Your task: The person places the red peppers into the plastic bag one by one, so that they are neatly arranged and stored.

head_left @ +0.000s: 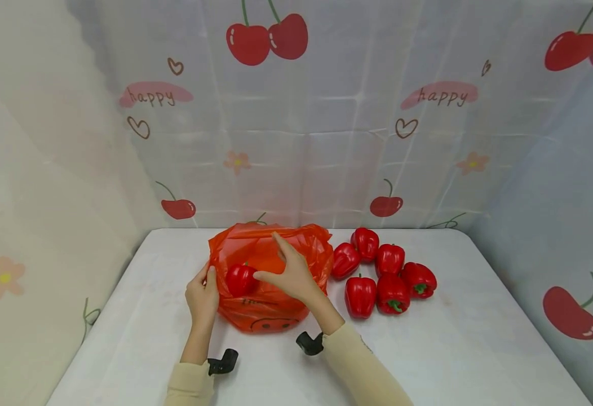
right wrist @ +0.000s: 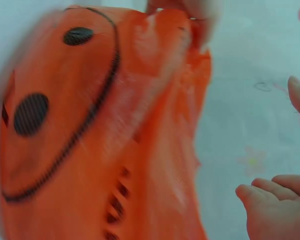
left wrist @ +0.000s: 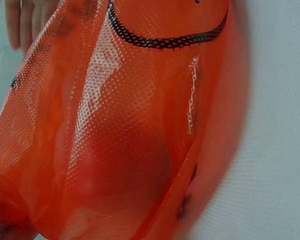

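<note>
Grip matters: the left hand (head_left: 203, 292) pinches the left edge of the orange bag (head_left: 268, 307) and should hold it wide, so the right hand (head_left: 293, 276), empty, its fingers spread over the mouth, can clear the rim. One red pepper (head_left: 239, 281) sits inside; six more peppers (head_left: 361, 297) lie just to the right.

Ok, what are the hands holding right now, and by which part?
The left hand grips the bag by its left edge, near the mouth. The right hand, spread over the bag's mouth, holds nothing.
</note>
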The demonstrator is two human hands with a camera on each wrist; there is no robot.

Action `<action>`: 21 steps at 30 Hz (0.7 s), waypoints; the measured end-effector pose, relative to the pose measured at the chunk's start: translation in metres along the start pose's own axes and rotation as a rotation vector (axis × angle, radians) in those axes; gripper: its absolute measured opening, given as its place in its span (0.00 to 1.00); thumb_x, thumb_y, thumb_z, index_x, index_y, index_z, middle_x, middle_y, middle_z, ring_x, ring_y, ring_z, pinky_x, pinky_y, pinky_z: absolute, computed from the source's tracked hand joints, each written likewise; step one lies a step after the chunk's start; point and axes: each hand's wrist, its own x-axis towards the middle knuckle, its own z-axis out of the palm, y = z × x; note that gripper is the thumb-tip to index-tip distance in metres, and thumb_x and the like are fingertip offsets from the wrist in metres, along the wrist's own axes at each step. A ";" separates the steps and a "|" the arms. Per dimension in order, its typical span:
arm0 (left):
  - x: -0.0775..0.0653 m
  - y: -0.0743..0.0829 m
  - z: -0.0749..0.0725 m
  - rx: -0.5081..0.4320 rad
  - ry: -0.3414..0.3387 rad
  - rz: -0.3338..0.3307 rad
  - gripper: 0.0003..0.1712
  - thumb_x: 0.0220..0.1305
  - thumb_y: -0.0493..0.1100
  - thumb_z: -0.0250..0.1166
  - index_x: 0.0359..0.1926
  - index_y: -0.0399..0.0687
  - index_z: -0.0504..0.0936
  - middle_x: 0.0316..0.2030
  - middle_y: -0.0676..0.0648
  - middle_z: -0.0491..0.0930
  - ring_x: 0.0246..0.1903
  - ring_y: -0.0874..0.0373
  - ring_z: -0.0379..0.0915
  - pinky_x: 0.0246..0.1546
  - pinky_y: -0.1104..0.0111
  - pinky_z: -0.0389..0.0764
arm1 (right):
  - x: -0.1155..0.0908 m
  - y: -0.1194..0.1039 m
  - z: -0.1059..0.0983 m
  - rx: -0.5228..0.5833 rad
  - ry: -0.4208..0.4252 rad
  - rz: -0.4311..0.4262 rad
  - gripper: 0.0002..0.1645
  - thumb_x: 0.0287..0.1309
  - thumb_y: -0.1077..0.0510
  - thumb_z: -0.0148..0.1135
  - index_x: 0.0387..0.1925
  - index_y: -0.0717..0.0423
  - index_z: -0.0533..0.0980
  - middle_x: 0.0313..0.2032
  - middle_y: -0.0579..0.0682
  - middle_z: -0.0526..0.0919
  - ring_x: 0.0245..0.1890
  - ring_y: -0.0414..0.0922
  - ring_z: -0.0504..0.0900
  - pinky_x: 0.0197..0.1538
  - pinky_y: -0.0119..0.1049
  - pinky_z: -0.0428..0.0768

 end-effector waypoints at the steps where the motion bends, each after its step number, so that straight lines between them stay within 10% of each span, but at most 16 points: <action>1: 0.000 0.000 0.000 0.002 -0.001 0.001 0.23 0.74 0.43 0.51 0.63 0.36 0.73 0.60 0.33 0.75 0.61 0.37 0.71 0.62 0.47 0.72 | -0.005 -0.002 -0.007 -0.003 0.016 -0.022 0.58 0.49 0.43 0.74 0.76 0.44 0.53 0.74 0.48 0.60 0.71 0.54 0.66 0.65 0.51 0.72; 12: -0.002 0.001 0.000 -0.002 0.008 0.036 0.22 0.74 0.42 0.51 0.63 0.36 0.74 0.59 0.33 0.75 0.58 0.37 0.73 0.59 0.47 0.74 | -0.057 0.001 -0.095 -0.094 0.223 -0.159 0.56 0.49 0.55 0.76 0.75 0.52 0.54 0.74 0.54 0.60 0.72 0.55 0.63 0.65 0.49 0.70; 21: -0.002 0.002 -0.001 0.011 0.009 0.018 0.22 0.74 0.43 0.50 0.63 0.37 0.74 0.59 0.33 0.75 0.57 0.37 0.73 0.58 0.48 0.75 | -0.089 0.041 -0.167 -0.273 0.482 -0.002 0.55 0.52 0.56 0.73 0.76 0.53 0.53 0.74 0.57 0.58 0.73 0.58 0.59 0.64 0.55 0.70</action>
